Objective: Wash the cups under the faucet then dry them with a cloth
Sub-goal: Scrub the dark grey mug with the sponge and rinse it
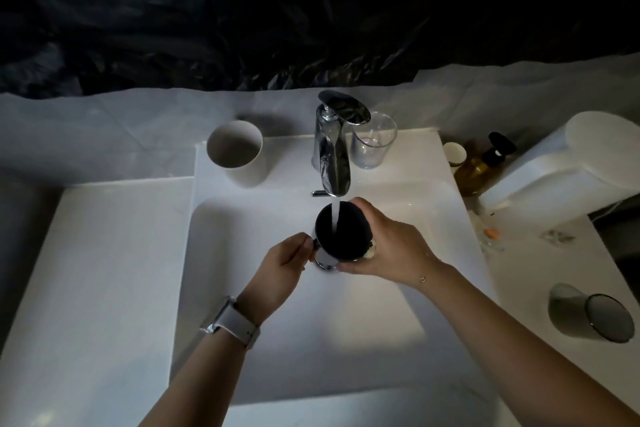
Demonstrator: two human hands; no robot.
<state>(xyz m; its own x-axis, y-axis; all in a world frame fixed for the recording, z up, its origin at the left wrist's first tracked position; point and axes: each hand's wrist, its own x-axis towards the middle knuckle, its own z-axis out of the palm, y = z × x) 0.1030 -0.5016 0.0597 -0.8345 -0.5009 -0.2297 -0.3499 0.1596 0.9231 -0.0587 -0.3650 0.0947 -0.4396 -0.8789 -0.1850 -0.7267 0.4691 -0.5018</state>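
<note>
Presently, nearest the camera, both forearms reach over the sink (242, 305); the left wrist carries a pale watch (231, 322). The left hand (284, 267) pinches the handle of a dark mug (337, 232), and the right hand (391, 243) wraps around its far side. The mug is held upright over the basin, directly beneath the faucet (332, 152), with the water stream (335, 215) falling into its mouth.

Risk, in my judgement: the mug is wet, and a loosened grip could drop it onto the hard basin; overfilling could splash the surround.

Count of cups: four in total. One dark mug in hand; one grey tumbler (588, 315) lying on its side at the right; one white cup (237, 152) upright left of the faucet; one clear glass (372, 142) upright just right of it. One amber pump bottle (485, 163) stands farther right. No drying cloth can be identified; washing appears at an early stage.
</note>
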